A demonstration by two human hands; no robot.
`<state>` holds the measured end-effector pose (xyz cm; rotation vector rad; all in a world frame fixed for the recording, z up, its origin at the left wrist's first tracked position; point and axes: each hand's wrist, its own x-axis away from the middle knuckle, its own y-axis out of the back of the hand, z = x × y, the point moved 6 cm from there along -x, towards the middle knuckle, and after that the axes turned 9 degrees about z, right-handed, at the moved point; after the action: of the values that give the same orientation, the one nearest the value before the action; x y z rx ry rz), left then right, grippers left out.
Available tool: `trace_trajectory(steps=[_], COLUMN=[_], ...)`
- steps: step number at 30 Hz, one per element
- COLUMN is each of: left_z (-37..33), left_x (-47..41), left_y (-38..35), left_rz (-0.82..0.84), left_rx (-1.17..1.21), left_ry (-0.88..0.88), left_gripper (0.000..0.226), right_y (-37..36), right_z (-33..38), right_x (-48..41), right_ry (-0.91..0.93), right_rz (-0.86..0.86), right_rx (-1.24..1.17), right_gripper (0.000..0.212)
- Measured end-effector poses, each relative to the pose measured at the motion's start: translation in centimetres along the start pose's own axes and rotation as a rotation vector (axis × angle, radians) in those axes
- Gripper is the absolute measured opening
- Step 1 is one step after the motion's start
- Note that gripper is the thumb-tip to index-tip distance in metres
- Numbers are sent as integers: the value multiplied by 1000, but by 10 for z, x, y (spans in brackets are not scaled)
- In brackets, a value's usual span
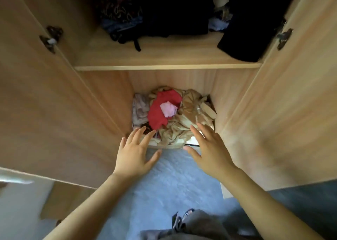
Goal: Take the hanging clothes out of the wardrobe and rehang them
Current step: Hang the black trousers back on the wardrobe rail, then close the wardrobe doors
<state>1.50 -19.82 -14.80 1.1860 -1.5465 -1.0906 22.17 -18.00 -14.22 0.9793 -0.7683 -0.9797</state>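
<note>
I look down into an open wooden wardrobe. Dark hanging clothes fill the upper part, their hems resting near the shelf. In the bottom compartment lies a heap of clothes: a red garment with a pink piece on it, tan fabric to the right, pale cloth to the left. My left hand and my right hand are stretched toward the front of that heap, fingers spread, holding nothing.
Both wardrobe doors stand open, the left door and the right door, with metal hinges. A black garment droops over the shelf's right end. Pale blue floor lies below; grey cloth is at the bottom edge.
</note>
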Motion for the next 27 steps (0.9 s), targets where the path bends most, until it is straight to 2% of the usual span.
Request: trace_trajectory(steps=[5, 9, 13, 19, 27], left_z=[40, 79, 126, 187, 270], left_x=[66, 136, 218, 325, 359], left_y=[2, 9, 12, 39, 61], left_rz=[-4, -64, -90, -216, -217], left_rx=[-6, 30, 48, 62, 59], left_ry=[88, 140, 260, 394, 522], left_gripper=[73, 66, 62, 58, 63], right_y=[-35, -59, -83, -118, -123], right_z=[61, 120, 189, 295, 384], right_x=[23, 49, 80, 103, 60], right_ry=[40, 76, 143, 270, 381], right_rz=[62, 71, 117, 140, 104], right_rx=[-3, -18, -48, -102, -209], right_gripper=[83, 88, 73, 78, 54])
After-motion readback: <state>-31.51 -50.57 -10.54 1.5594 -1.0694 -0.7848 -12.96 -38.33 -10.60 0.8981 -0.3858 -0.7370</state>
